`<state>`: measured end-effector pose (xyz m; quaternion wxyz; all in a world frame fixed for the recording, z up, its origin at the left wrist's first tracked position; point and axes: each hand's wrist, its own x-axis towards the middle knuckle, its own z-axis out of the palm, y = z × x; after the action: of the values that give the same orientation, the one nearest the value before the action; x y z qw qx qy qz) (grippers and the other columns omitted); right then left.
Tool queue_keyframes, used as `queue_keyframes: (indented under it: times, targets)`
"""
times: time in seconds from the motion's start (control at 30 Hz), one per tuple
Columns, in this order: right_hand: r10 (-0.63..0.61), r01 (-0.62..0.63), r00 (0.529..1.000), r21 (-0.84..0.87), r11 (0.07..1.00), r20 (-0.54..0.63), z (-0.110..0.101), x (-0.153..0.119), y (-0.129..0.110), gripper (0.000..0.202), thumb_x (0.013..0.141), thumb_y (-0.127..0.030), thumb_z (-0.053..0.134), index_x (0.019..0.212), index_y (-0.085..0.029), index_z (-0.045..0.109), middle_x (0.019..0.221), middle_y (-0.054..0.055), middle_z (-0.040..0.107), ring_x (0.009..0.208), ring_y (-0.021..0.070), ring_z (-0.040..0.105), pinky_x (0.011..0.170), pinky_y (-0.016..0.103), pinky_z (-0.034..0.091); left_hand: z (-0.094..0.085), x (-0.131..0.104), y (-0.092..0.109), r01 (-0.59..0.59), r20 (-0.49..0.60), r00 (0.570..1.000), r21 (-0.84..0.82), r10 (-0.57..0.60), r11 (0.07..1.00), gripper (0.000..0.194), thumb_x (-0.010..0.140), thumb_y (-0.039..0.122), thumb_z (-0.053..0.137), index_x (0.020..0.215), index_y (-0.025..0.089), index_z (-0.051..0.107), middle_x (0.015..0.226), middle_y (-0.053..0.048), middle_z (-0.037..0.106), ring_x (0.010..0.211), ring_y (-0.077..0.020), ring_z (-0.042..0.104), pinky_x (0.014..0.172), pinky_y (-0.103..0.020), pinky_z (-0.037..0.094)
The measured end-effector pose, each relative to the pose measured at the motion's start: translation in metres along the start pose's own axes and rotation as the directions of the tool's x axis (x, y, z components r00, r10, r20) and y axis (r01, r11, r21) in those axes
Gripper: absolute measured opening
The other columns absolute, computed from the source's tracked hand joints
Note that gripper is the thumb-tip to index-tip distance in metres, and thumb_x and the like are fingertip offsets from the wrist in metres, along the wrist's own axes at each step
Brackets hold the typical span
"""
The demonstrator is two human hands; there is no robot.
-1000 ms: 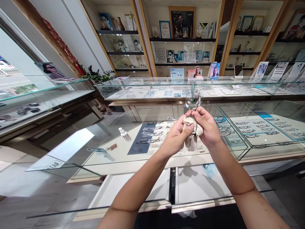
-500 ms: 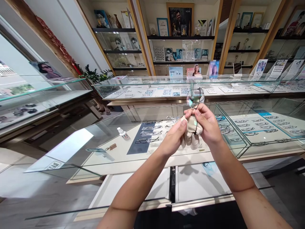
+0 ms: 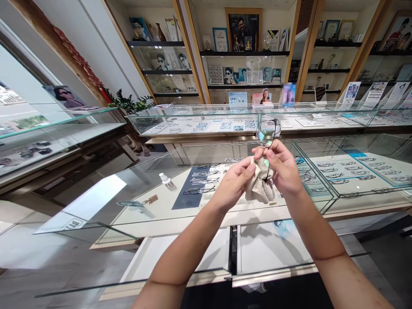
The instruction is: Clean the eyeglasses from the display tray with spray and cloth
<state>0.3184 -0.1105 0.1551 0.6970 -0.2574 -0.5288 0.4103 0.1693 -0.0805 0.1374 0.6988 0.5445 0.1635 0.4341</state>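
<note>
Over the glass counter, a pair of eyeglasses (image 3: 274,133) with a thin dark frame is held on end, one lens above my fingers and the other by the cloth. My right hand (image 3: 285,169) is closed, pinching the eyeglasses near the bridge. My left hand (image 3: 236,180) is closed on a cream cleaning cloth (image 3: 260,189), its fingertips close to those of my right hand. The cloth hangs in folds beneath my fingers and partly covers the lower lens. Greenish reflections show on both lenses. Exactly where the fingertips press is hidden.
A white spray bottle (image 3: 168,182) stands on the glass counter (image 3: 151,223), left of my hands, near a brown tag (image 3: 151,199). Rows of eyeglass frames (image 3: 199,189) lie in the case. Two white drawers (image 3: 270,249) stand out below. Another glass display case (image 3: 193,112) runs behind.
The eyeglasses have shifted slightly right and turned so the upper lens faces me more. The cloth is spread wider below my fingers. Both hands keep their hold.
</note>
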Motion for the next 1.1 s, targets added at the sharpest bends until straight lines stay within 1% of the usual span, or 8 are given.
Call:
queue_keyframes:
  times: [0.17,0.3,0.43,0.6,0.7,0.8,0.93,1.1]
  targets:
    - [-0.003,0.003,1.0,-0.015,1.0,-0.004,0.003,-0.001,0.0,0.045,0.079,-0.065,0.088,0.086,-0.029,0.062,0.084,0.002,0.071,0.113,0.0261,0.069,0.104,0.042,0.055,0.008,-0.001,0.002,-0.025,0.063,0.998,0.025,0.023,0.999,0.062,0.069,0.063,0.095,0.105,0.016,0.074,0.084,-0.003,0.072,0.073,-0.0162,0.069,0.068,-0.027,0.055]
    - [-0.02,0.02,1.0,-0.014,1.0,0.024,0.005,-0.002,0.006,0.044,0.08,-0.065,0.087,0.088,-0.029,0.062,0.083,0.001,0.072,0.111,0.0256,0.07,0.106,0.043,0.055,0.009,-0.002,0.002,-0.033,0.022,0.999,0.054,0.032,0.998,0.06,0.066,0.06,0.098,0.095,0.017,0.068,0.075,0.001,0.065,0.063,-0.012,0.063,0.061,-0.024,0.051]
    - [0.009,-0.007,0.997,-0.017,1.0,0.072,0.009,-0.004,0.012,0.043,0.083,-0.064,0.084,0.088,-0.029,0.059,0.094,0.003,0.077,0.107,0.0248,0.072,0.102,0.043,0.057,0.007,-0.002,-0.002,-0.048,-0.02,0.999,0.069,0.05,0.996,0.063,0.065,0.064,0.097,0.094,0.019,0.064,0.068,0.004,0.061,0.055,-0.0112,0.058,0.054,-0.025,0.047]
    - [0.029,-0.03,0.989,0.009,0.999,0.146,0.012,-0.005,0.012,0.043,0.087,-0.062,0.082,0.087,-0.029,0.055,0.091,0.002,0.078,0.11,0.0241,0.073,0.105,0.044,0.055,0.009,0.001,-0.005,-0.097,-0.113,0.988,0.075,0.105,0.992,0.069,0.061,0.068,0.097,0.097,0.018,0.065,0.076,0.002,0.063,0.068,-0.0124,0.061,0.063,-0.024,0.047]
    - [-0.001,0.0,0.991,0.006,1.0,0.137,0.013,-0.004,0.012,0.041,0.088,-0.062,0.081,0.088,-0.029,0.055,0.085,0.0,0.074,0.111,0.0235,0.073,0.107,0.044,0.054,0.009,0.001,-0.005,-0.107,-0.111,0.987,0.101,0.118,0.989,0.068,0.066,0.072,0.092,0.097,0.019,0.064,0.085,0.0,0.063,0.083,-0.0167,0.065,0.072,-0.026,0.05]
    - [0.007,-0.007,0.995,0.006,1.0,0.102,0.013,-0.003,0.012,0.046,0.084,-0.066,0.082,0.089,-0.03,0.054,0.084,-0.001,0.071,0.113,0.0248,0.073,0.103,0.042,0.056,0.008,0.0,-0.004,-0.071,-0.055,0.996,0.095,0.076,0.993,0.063,0.072,0.074,0.086,0.095,0.021,0.061,0.082,0.0,0.058,0.075,-0.0163,0.059,0.066,-0.027,0.047]
    - [-0.006,0.004,0.996,0.029,1.0,0.085,0.01,-0.003,0.012,0.044,0.086,-0.066,0.081,0.092,-0.03,0.055,0.081,-0.001,0.069,0.116,0.0252,0.071,0.101,0.041,0.056,0.007,-0.001,0.0,-0.024,-0.022,0.999,0.023,0.025,0.999,0.049,0.074,0.06,0.086,0.095,0.022,0.062,0.073,0.003,0.046,0.062,-0.0131,0.045,0.057,-0.026,0.039]
    - [-0.055,0.053,0.995,0.032,0.998,0.08,0.01,-0.003,0.012,0.039,0.09,-0.061,0.08,0.093,-0.03,0.058,0.083,0.0,0.072,0.116,0.0244,0.072,0.104,0.041,0.056,0.009,0.0,-0.006,-0.076,-0.006,0.997,0.006,0.076,0.997,0.068,0.076,0.067,0.087,0.12,0.02,0.065,0.089,-0.001,0.062,0.078,-0.0165,0.06,0.07,-0.026,0.048]
